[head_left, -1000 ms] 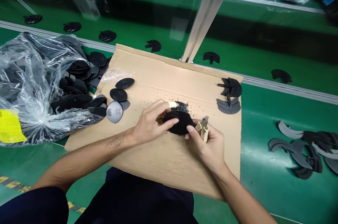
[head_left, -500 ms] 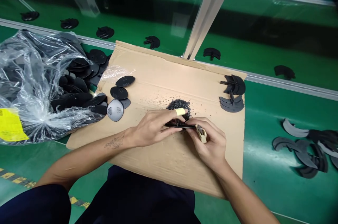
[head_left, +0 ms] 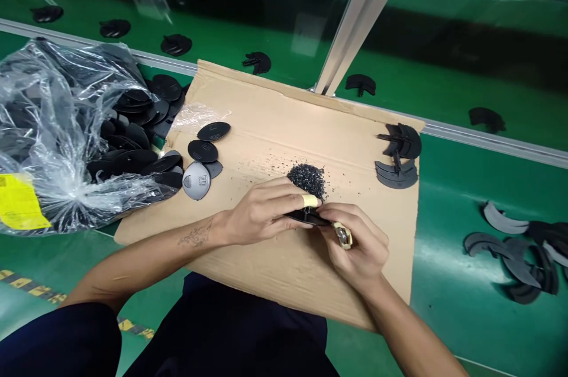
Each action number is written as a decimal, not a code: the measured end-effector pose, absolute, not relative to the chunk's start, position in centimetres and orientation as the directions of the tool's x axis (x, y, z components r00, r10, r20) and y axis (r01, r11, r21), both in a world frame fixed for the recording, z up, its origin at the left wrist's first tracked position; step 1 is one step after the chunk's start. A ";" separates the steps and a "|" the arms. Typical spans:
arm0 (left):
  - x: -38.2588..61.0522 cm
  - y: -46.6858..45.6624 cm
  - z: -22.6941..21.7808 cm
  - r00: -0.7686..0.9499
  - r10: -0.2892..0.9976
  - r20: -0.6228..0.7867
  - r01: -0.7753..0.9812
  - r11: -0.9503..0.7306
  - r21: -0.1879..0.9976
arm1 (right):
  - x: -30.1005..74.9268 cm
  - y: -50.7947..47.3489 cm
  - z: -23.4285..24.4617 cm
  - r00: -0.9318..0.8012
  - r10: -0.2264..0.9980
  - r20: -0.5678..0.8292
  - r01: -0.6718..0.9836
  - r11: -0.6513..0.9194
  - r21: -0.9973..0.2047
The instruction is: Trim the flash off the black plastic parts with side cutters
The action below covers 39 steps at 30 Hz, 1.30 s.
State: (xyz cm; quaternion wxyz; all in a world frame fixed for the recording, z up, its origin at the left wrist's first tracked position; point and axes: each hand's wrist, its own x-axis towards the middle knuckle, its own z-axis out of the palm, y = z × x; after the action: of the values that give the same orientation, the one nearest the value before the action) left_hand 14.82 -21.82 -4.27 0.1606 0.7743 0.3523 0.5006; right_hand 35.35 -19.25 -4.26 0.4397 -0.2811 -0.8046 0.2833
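Note:
My left hand (head_left: pixel 266 211) is closed on a thin black plastic disc (head_left: pixel 306 217), held nearly edge-on above the cardboard sheet (head_left: pixel 248 282). A yellow wrap covers one fingertip of this hand. My right hand (head_left: pixel 359 241) is wrapped round a small beige-handled tool (head_left: pixel 342 236) with metal at its end. Its working end is hidden by the fingers and the disc, so its exact kind does not show. The right fingertips touch the disc's right edge. Just beyond both hands lies a heap of fine black plastic bits (head_left: pixel 307 179).
Several black oval discs (head_left: pixel 203 151) lie on the cardboard's left side, by a clear plastic bag (head_left: pixel 57 146) full of more. Curved black parts (head_left: pixel 397 173) rest at the cardboard's right edge, others (head_left: pixel 517 253) farther right. Behind rises a metal post (head_left: pixel 355 28); black parts (head_left: pixel 176 44) line the green surface.
The disc has tilted so more of its face shows, and both hands have shifted slightly right and down in view. The whole scene has also shifted a little. Both grips look the same.

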 end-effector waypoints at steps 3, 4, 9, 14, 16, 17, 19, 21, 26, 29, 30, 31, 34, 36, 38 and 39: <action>14.9 -21.9 -4.3 0.248 0.696 0.674 0.379 -0.710 0.593 | 35.5 -19.3 -4.4 -0.459 0.697 0.551 0.205 0.687 -0.697; 14.9 -21.9 -4.3 0.237 0.695 0.679 0.381 -0.709 0.593 | 35.5 -19.3 -4.4 -0.464 0.693 0.552 0.203 0.689 -0.695; 14.8 -22.0 -4.0 0.236 0.697 0.677 0.386 -0.706 0.593 | 35.7 -19.3 -4.2 -0.493 0.669 0.557 0.178 0.704 -0.688; 14.7 -22.0 -4.1 0.264 0.690 0.674 0.382 -0.716 0.584 | 35.6 -19.2 -4.1 -0.498 0.673 0.546 0.191 0.700 -0.688; 14.7 -22.1 -4.1 0.240 0.682 0.691 0.388 -0.720 0.576 | 35.6 -19.2 -4.1 -0.497 0.674 0.546 0.186 0.697 -0.692; 14.8 -22.2 -4.1 0.232 0.677 0.699 0.388 -0.723 0.572 | 35.6 -19.2 -4.2 -0.499 0.671 0.548 0.180 0.699 -0.692; 14.8 -22.2 -4.1 0.228 0.669 0.708 0.374 -0.731 0.571 | 35.7 -19.3 -4.3 -0.498 0.667 0.555 0.169 0.702 -0.692; 15.0 -22.1 -4.1 0.225 0.680 0.698 0.358 -0.724 0.590 | 35.7 -19.3 -4.4 -0.488 0.668 0.562 0.154 0.700 -0.697; 15.0 -22.1 -4.0 0.232 0.777 0.585 0.294 -0.629 0.719 | 35.6 -19.3 -4.2 -0.481 0.697 0.532 0.134 0.658 -0.741; 14.7 -22.2 -4.0 0.201 0.809 0.552 0.296 -0.587 0.753 | 35.5 -18.9 -3.7 -0.501 0.710 0.495 0.133 0.628 -0.767; 14.6 -22.1 -4.0 0.190 0.809 0.556 0.304 -0.587 0.750 | 35.5 -18.7 -3.6 -0.501 0.712 0.491 0.133 0.624 -0.770; 14.5 -22.1 -4.1 0.181 0.804 0.566 0.311 -0.593 0.743 | 35.6 -18.6 -3.5 -0.500 0.713 0.491 0.133 0.623 -0.771; 14.5 -22.0 -4.3 0.175 0.784 0.596 0.318 -0.617 0.719 | 35.7 -18.3 -3.2 -0.502 0.708 0.497 0.127 0.628 -0.767; 14.5 -22.0 -4.4 0.181 0.775 0.606 0.309 -0.630 0.713 | 35.7 -18.2 -3.2 -0.522 0.691 0.500 0.120 0.640 -0.759; 14.5 -22.0 -4.4 0.184 0.769 0.612 0.293 -0.637 0.713 | 35.8 -18.2 -3.4 -0.547 0.667 0.506 0.117 0.659 -0.743; 14.6 -22.0 -4.4 0.184 0.767 0.615 0.288 -0.641 0.712 | 35.8 -18.3 -3.4 -0.557 0.655 0.510 0.116 0.670 -0.733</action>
State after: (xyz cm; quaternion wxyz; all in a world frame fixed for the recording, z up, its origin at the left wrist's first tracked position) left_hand 14.55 -22.02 -4.40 0.2265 0.7355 0.3584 0.5286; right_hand 35.76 -18.27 -3.44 0.4074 -0.2357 -0.8179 0.3309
